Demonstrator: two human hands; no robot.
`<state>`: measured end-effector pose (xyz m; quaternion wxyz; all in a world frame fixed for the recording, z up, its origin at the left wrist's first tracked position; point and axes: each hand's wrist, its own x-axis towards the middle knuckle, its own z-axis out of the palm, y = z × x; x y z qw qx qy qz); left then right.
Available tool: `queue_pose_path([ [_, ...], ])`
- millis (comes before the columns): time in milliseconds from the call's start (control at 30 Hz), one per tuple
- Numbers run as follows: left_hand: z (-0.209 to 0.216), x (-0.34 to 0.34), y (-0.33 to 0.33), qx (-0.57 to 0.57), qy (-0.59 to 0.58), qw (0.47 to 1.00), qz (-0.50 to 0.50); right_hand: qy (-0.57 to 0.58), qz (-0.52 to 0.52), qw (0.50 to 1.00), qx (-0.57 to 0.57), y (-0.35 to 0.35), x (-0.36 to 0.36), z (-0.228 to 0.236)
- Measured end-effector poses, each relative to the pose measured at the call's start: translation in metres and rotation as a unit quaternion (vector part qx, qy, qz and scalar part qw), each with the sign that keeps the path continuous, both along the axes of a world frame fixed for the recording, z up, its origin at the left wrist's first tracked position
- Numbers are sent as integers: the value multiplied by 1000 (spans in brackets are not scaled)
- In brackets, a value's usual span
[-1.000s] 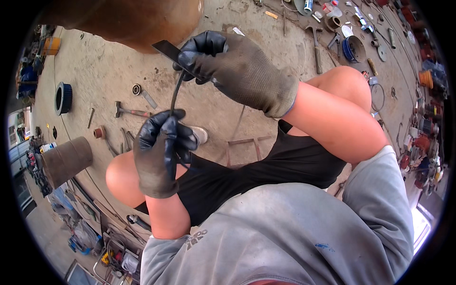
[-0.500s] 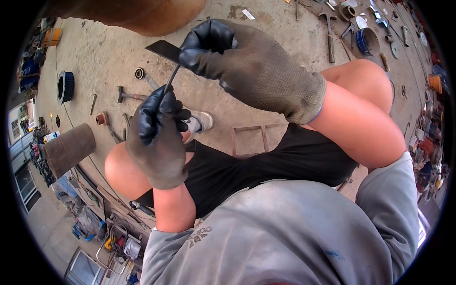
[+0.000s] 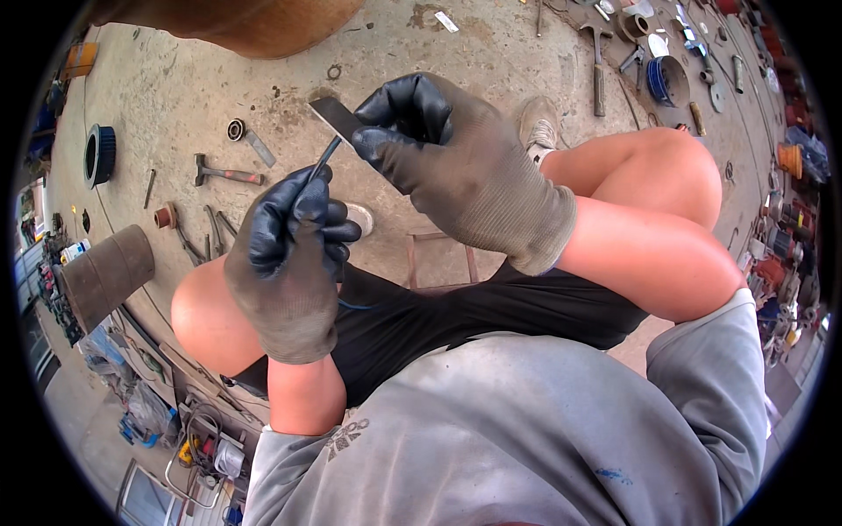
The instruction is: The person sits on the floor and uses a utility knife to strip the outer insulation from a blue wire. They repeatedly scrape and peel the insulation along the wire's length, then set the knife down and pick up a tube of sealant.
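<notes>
Both of my hands wear knitted gloves with dark coated fingers. My right hand (image 3: 478,171) pinches one end of a flat, dark metal strip (image 3: 331,116) between thumb and fingers. Its free end points to the far left. Below it, my left hand (image 3: 289,272) is closed round a thin metal rod (image 3: 325,158). The rod slants up out of the glove, and its tip meets or lies just beside the strip's near edge; I cannot tell which. The rod's lower part is mostly hidden in the left glove.
On the concrete floor lie a hammer (image 3: 226,174), a ring bearing (image 3: 236,130), a dark blue ring (image 3: 100,156) and a rusty cylinder (image 3: 107,276). A large brown round object (image 3: 263,31) stands at the far edge. Another hammer (image 3: 598,79) lies far right, among scattered metal parts.
Both hands sit lower in the picture, and the strip has shifted right and nearer. The strip and rod stay in the same hands. The whole view has turned slightly.
</notes>
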<state>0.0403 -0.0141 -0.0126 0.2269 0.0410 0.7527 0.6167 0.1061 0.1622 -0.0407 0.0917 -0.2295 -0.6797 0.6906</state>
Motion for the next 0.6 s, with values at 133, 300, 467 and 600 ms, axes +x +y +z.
queue_pose_path([
  [133, -4, -1, -3, 10, 13, 1000, -3, 2, -4, 1000, -24, -5, -2, -3],
  [300, -5, -1, -5, 9, 23, 1000, -12, 5, 15, 999, -45, -3, -4, -2],
  [467, -1, -2, -4, 13, -2, 1000, -4, -2, 27, 998, -58, -1, -6, 0],
  [600, 2, -2, -5, 11, -13, 1000, -6, 19, 19, 997, -71, -3, -6, 1],
])
